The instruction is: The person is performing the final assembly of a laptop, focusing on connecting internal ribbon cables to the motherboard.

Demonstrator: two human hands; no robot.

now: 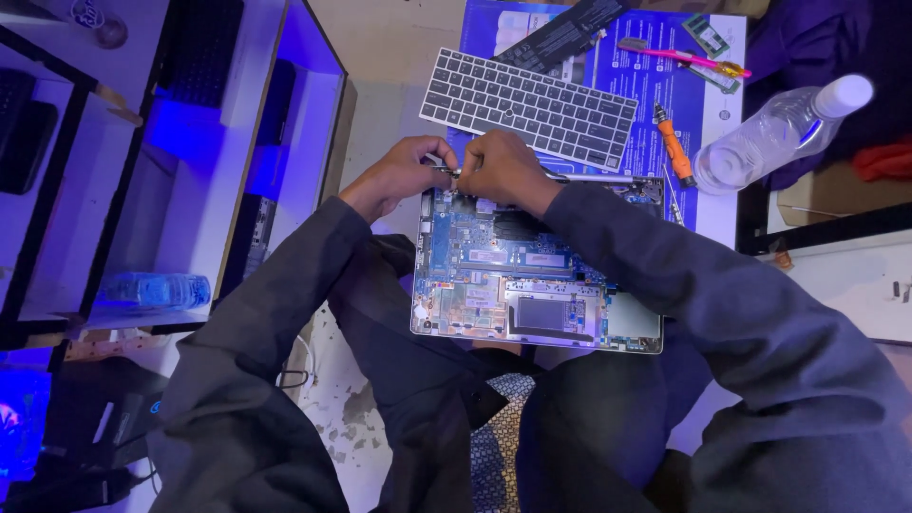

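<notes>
An opened laptop base (532, 285) with its blue circuit board bare rests on my lap and the edge of a work surface. Both hands meet at its far left corner. My left hand (399, 171) pinches a thin metal tool (445, 169) near the hinge. My right hand (503, 169) is closed around the same spot, pressing on the board's far edge; what its fingers hold is hidden. Dark sleeves cover both of my arms.
A detached keyboard (532, 104) lies beyond the laptop on a blue mat (665, 85), with an orange screwdriver (673, 144), a pink-handled tool (684, 59) and a memory module (705, 34). A clear plastic bottle (788, 123) lies right. White shelving (237, 142) with another bottle (152, 290) stands left.
</notes>
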